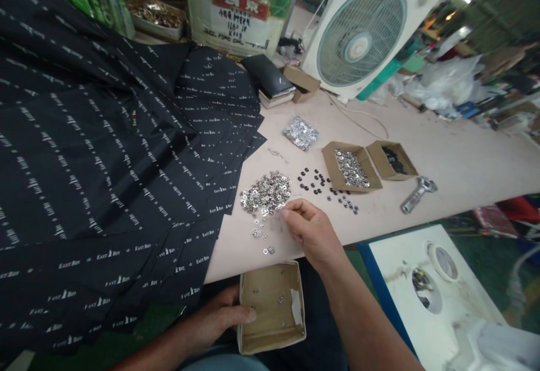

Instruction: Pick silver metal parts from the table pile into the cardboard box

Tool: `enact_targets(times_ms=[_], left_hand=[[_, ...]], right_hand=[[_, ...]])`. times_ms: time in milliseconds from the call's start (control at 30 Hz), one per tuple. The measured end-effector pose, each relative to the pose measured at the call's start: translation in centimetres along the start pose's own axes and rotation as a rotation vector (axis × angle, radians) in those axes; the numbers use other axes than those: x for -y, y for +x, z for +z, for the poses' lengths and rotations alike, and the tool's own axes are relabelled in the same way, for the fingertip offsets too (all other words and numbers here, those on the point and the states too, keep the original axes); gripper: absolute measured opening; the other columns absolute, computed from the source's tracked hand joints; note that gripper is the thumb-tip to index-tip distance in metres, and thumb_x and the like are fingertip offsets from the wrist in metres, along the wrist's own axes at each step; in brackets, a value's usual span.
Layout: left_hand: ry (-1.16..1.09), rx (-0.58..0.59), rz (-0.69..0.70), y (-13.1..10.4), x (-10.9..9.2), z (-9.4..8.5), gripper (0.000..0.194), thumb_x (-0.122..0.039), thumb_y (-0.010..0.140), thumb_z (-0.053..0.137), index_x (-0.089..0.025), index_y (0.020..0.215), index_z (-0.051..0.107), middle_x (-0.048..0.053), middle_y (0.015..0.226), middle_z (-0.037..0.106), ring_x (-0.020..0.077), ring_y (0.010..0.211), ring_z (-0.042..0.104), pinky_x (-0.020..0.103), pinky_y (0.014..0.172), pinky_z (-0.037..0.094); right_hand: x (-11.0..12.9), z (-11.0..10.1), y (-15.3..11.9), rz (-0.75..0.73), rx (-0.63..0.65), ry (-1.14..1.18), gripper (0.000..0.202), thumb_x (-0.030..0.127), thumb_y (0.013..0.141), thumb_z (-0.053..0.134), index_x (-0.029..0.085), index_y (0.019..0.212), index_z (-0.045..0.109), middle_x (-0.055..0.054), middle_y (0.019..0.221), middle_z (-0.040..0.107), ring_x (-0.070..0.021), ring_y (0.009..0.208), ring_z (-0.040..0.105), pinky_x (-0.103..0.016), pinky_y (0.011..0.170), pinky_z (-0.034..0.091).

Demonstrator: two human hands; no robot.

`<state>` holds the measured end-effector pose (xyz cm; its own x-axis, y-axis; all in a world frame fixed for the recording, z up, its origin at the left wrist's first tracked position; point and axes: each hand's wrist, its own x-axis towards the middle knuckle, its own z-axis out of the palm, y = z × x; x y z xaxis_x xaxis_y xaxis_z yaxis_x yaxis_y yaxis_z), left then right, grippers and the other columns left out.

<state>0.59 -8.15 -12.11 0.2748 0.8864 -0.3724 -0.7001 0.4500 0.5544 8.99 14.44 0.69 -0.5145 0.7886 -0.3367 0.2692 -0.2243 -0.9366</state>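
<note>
My left hand [221, 317] grips the left wall of a small open cardboard box [268, 326], its thumb over the rim. A few small metal snap parts lie on the box's floor. The box is held just below the table's front edge. Above it, my right hand [312, 230] is closed in a pinch at the right side of a heap of silvery snap fasteners [266, 191]. Whatever is between those fingertips is too small to make out. Several loose snap fasteners [256, 232] are scattered between the heap and the table edge.
Dark printed fabric [126, 134] covers the left side. Black discs [314, 182], a box of metal parts [373, 171], a box of black parts [407, 175] and a metal tool [417, 195] lie to the right. Behind are a bag of parts [300, 133] and a fan [358, 47].
</note>
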Motion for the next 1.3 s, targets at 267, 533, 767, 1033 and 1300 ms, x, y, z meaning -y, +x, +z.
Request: enact_targets(times_ms=[267,533,767,1033,1300], left_hand=[[-0.014,-0.014,-0.003,-0.1,-0.3,0.4,0.054,-0.030,0.080,0.074,-0.017,0.133,0.072,0.013,0.128,0.078,0.0365,0.119,0.070,0.052,0.110,0.047],[-0.026,-0.032,-0.017,-0.1,-0.4,0.3,0.056,-0.030,0.078,0.075,-0.017,0.132,0.071,0.013,0.127,0.078,0.0366,0.118,0.070,0.052,0.110,0.047],[-0.056,0.009,0.024,-0.1,-0.2,0.4,0.055,-0.028,0.080,0.074,-0.017,0.135,0.071,0.013,0.127,0.078,0.0357,0.117,0.071,0.050,0.110,0.048],[-0.023,-0.042,-0.005,-0.3,-0.2,0.3,0.056,-0.029,0.079,0.074,-0.016,0.133,0.072,0.013,0.132,0.077,0.0369,0.123,0.068,0.052,0.114,0.045],[-0.045,-0.018,-0.011,-0.3,-0.3,0.4,0.052,-0.026,0.081,0.073,-0.016,0.132,0.072,0.012,0.125,0.079,0.0360,0.117,0.071,0.051,0.109,0.049]], right_hand=[[-1.1,0.9,0.2,-0.280,-0.089,-0.751,0.011,0.031,0.086,0.066,0.025,0.083,0.074,0.005,0.061,0.053,-0.0148,0.060,0.050,-0.030,0.062,0.037],[0.2,0.2,-0.3,-0.039,-0.067,-0.121,0.013,0.034,0.079,0.069,0.022,0.076,0.065,0.003,0.067,0.059,-0.0143,0.059,0.049,-0.028,0.057,0.040],[0.5,0.4,-0.3,0.097,0.017,0.247,0.019,0.029,0.070,0.073,0.022,0.086,0.066,0.002,0.076,0.061,-0.0132,0.060,0.049,-0.026,0.054,0.038],[-0.5,1.0,0.6,-0.433,0.015,-0.810,0.015,0.025,0.088,0.062,0.026,0.090,0.077,0.003,0.067,0.057,-0.0161,0.066,0.054,-0.031,0.069,0.041],[0.0,1.1,1.4,-0.270,0.045,-0.863,0.009,0.027,0.085,0.063,0.026,0.082,0.072,0.006,0.060,0.052,-0.0141,0.057,0.047,-0.029,0.059,0.033]])
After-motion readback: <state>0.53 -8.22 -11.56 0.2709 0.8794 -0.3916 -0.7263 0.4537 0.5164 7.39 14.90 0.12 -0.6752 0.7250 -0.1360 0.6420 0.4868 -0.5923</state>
